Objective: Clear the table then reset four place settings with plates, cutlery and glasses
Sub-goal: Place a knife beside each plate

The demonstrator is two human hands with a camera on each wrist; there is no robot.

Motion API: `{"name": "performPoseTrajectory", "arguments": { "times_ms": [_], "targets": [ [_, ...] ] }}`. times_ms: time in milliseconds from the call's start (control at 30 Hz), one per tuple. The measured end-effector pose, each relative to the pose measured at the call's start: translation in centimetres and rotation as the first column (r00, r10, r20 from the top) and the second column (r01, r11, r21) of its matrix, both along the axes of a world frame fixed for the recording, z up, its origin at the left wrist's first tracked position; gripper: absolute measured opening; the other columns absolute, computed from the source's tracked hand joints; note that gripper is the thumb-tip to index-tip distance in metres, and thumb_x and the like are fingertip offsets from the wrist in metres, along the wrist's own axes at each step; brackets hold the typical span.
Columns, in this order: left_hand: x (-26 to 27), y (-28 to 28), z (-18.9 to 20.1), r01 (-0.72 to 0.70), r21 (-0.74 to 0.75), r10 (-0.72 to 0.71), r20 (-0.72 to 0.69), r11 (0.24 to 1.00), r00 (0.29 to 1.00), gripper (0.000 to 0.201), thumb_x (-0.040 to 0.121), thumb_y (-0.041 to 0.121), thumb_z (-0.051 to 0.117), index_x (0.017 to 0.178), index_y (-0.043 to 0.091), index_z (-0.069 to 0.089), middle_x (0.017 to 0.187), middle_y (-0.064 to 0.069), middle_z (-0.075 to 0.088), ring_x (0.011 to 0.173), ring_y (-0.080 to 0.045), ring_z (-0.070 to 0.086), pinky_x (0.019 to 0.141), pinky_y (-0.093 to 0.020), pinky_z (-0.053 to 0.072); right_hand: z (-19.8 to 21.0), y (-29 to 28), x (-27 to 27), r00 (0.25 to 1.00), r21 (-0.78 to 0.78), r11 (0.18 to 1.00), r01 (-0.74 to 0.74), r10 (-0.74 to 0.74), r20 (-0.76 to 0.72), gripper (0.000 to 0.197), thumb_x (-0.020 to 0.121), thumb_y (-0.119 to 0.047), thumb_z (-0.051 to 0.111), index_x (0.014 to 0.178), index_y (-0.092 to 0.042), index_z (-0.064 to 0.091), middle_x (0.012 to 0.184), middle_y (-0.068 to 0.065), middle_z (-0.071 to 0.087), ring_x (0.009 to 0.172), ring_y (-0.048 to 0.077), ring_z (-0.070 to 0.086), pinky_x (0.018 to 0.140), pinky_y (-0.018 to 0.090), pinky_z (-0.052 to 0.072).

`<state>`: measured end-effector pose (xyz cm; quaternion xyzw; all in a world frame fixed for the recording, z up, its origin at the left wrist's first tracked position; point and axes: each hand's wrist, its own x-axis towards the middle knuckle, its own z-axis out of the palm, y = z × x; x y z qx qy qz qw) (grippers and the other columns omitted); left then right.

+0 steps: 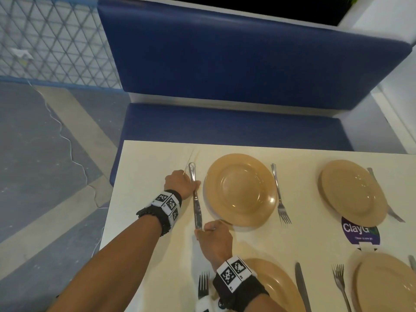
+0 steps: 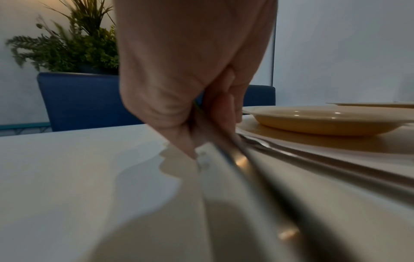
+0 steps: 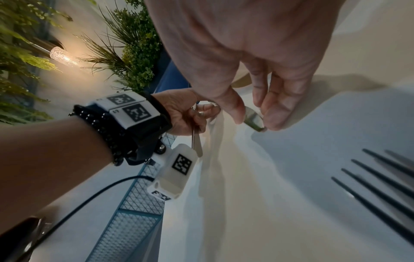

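A steel table knife [image 1: 196, 206] lies just left of the far-left tan plate [image 1: 239, 190] on the cream table [image 1: 146, 176]. My left hand [image 1: 191, 183] grips its handle, and the handle's end sticks out past the hand. My right hand [image 1: 202, 230] pinches the blade tip between thumb and fingers. The left wrist view has the knife [image 2: 224, 159] running from my fist toward the camera, with the plate [image 2: 325, 120] to its right. In the right wrist view the blade tip [image 3: 254, 121] sits between my thumb and fingers [image 3: 275, 113].
Three more tan plates stand at far right [image 1: 351, 192], near left [image 1: 276, 284] and near right [image 1: 387, 282]. Forks [image 1: 279, 194] [image 1: 203, 284] [image 1: 341, 284] and another knife [image 1: 302, 287] lie beside them. A purple sticker [image 1: 360, 230] marks the table. A blue bench [image 1: 225, 124] lies beyond.
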<state>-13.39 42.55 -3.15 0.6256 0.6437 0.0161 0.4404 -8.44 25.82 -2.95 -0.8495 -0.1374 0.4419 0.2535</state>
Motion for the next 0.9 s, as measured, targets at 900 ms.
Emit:
{"name": "performPoseTrajectory", "arguments": {
  "times_ms": [900],
  "targets": [
    [2.5, 2.1, -2.6, 0.065, 0.015, -0.063, -0.114, 0.998, 0.991, 0.057, 0.065, 0.058, 0.082, 0.089, 0.007, 0.067, 0.089, -0.013, 0.072, 0.076, -0.027, 0.068, 0.063, -0.03, 0.051, -0.8, 1.1, -1.3, 0.957, 0.007, 0.984, -0.179, 0.173, 0.234, 0.021, 0.089, -0.014, 0.066, 0.098, -0.017, 0.047, 0.103, 0.004, 0.059, 0.091, 0.02, 0.064, 0.081, 0.034, 0.055]
  ]
}}
